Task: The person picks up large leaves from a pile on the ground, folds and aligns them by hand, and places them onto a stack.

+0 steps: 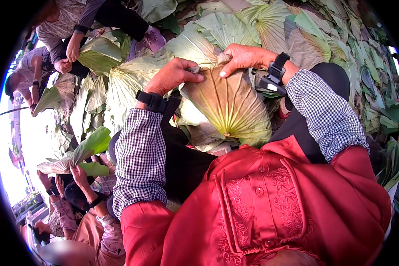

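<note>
My left hand [175,73] grips the upper left edge of a large dried leaf [228,108], browned in the middle and yellow-green toward its lower part, with veins radiating from a small hub near the bottom. My right hand [243,58] pinches the same leaf's top edge, a short way right of the left. The leaf hangs above my lap, between my knees, over paler leaves. Both wrists wear black straps, and checked sleeve covers are on my forearms. A small dark device [272,86] shows below my right wrist.
Heaped dried and green leaves [354,66] spread across the top and right. At upper left, two people [71,53] [29,75] handle leaves. At lower left, other people [91,213] are at work, one pair of raised hands [80,177] holding a green leaf [93,146].
</note>
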Motion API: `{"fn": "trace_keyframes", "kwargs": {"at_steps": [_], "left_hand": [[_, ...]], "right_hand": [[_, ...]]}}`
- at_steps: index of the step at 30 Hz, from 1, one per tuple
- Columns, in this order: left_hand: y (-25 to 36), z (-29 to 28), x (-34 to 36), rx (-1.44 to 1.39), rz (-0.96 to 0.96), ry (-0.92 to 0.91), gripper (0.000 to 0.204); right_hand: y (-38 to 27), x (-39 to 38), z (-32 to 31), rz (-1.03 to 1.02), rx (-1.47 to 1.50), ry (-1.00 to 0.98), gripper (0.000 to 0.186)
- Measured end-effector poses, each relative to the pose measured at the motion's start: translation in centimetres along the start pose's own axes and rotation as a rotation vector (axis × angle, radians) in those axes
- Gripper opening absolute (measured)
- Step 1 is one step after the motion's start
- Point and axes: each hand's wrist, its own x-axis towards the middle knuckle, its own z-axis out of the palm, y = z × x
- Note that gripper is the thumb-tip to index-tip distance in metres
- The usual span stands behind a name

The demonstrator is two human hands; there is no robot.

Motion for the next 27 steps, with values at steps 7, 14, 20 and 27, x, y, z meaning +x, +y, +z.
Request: {"fn": "trace_keyframes", "kwargs": {"at_steps": [7, 14, 20, 27], "left_hand": [[0.5, 0.2, -0.2, -0.077, 0.002, 0.01, 0.015], [0.0, 0.2, -0.2, -0.037, 0.026, 0.077, 0.018], [-1.1, -0.2, 0.1, -0.074, 0.015, 0.036, 0.018], [-0.2, 0.5, -0.1, -0.145, 0.012, 0.042, 0.022]], "right_hand": [[0.3, 0.0, -0.3, -0.01, -0.002, 0.017, 0.025], [0.3, 0.1, -0.2, -0.033, 0.014, 0.031, 0.021], [0.5, 0.3, -0.3, -0.034, -0.011, 0.038, 0.021], [1.1, 0.1, -0.3, -0.062, 0.083, -0.015, 0.028]]}}
